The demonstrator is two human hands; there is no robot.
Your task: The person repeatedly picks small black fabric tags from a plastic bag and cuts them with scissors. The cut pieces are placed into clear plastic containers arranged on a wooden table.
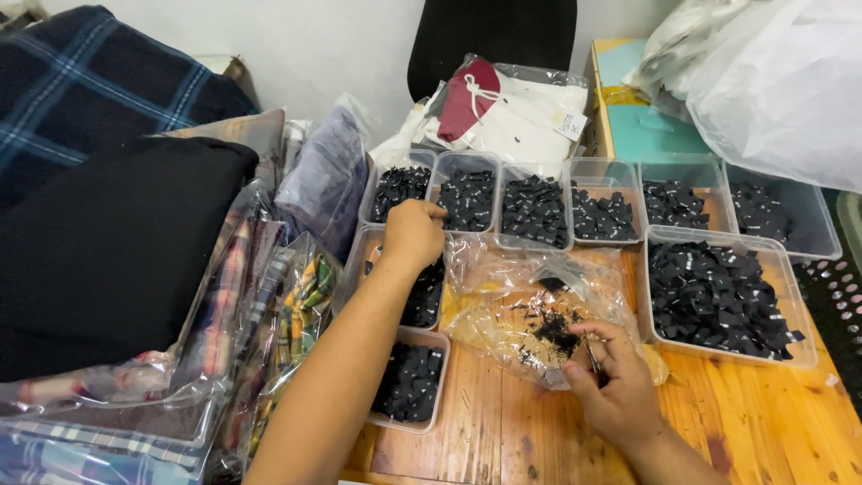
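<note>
The left hand [413,232] reaches into a clear tub [468,199] of small black tags, its fingers curled together over them. Nearer the person than that tub, the right hand [615,386] pinches a thin metal tool [592,353], fingers clamped on it, over a crumpled plastic bag [530,305] on the wooden bench [745,422].

clear glossy plastic tubs [718,235] of matt black cloth labels [714,296], varnished wooden table [763,422]
</note>
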